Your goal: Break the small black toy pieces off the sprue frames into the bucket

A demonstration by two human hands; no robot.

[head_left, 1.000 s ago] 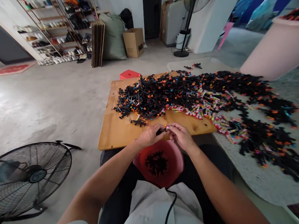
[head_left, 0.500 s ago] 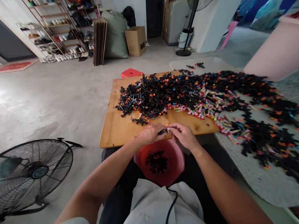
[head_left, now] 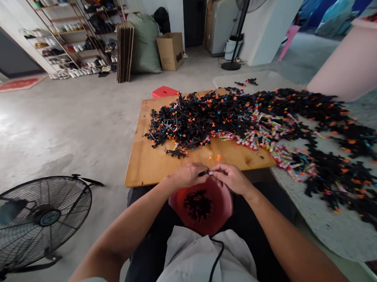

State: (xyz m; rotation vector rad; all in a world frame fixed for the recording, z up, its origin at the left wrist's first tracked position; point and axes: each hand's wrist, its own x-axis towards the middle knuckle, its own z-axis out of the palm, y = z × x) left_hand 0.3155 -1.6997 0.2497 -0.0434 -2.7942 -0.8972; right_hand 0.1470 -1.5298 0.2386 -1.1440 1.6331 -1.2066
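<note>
Standing before shelves (head_left: 67,32), a wooden table (head_left: 142,164) bears black pieces (head_left: 196,117).

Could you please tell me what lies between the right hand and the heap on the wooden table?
In the head view, small orange pieces lie there, on the wooden table.

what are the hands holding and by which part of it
A small black piece: the left hand grips one end, the right hand pinches at the other. Too small to tell which parts those are.
</note>
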